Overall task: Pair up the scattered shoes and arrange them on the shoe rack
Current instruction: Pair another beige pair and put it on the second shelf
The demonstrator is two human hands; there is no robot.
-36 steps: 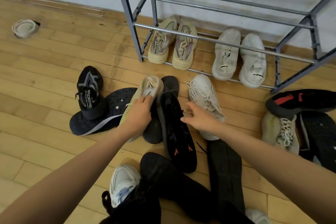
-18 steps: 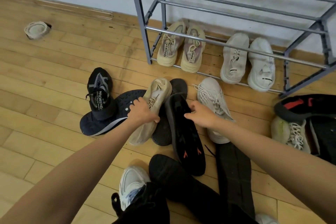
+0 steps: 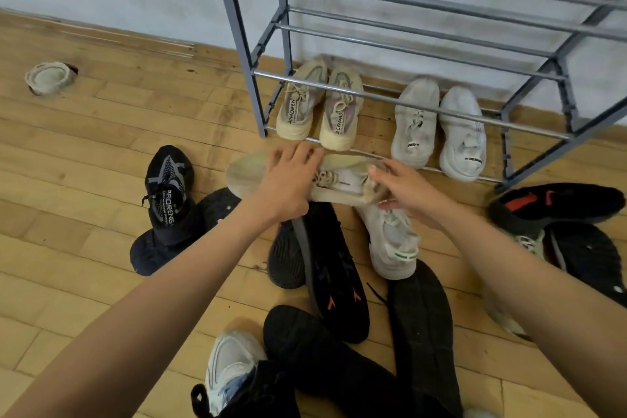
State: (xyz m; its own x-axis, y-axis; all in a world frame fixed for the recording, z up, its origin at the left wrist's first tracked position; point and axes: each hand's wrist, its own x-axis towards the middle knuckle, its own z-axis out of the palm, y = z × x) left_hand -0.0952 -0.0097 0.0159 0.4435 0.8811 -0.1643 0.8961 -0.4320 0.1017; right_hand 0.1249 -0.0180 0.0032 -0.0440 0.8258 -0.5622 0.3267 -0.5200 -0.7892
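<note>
a: left hand [image 3: 288, 183] is clamped over the toe half of a beige shoe [image 3: 342, 181], fingers curled round it, shoe lifted sideways over the pile. right hand [image 3: 402, 190] half open at the heel end, fingertips at the collar; blurred, can't tell if it's really gripping.

b: where's that relative to the rack?

a: just at 6 o'clock of the shoe rack [image 3: 237, 37], near the bottom rail. beige pair [image 3: 317, 105] and white pair [image 3: 437, 127] already sit on the bottom tier.

b: risks?

a: grip looks one-handed, so the heel could sag and drop onto the black shoe [image 3: 334, 268] or the white sneaker [image 3: 390, 241] below. its laces hang loose and could snag. also its mate: a similar pale shoe [image 3: 524, 243] sits at 3 o'clock under the black-red shoe [image 3: 556, 200], easy to mismatch. the lone shoe [image 3: 49, 78] at 10 o'clock, well apart, could get missed.
</note>
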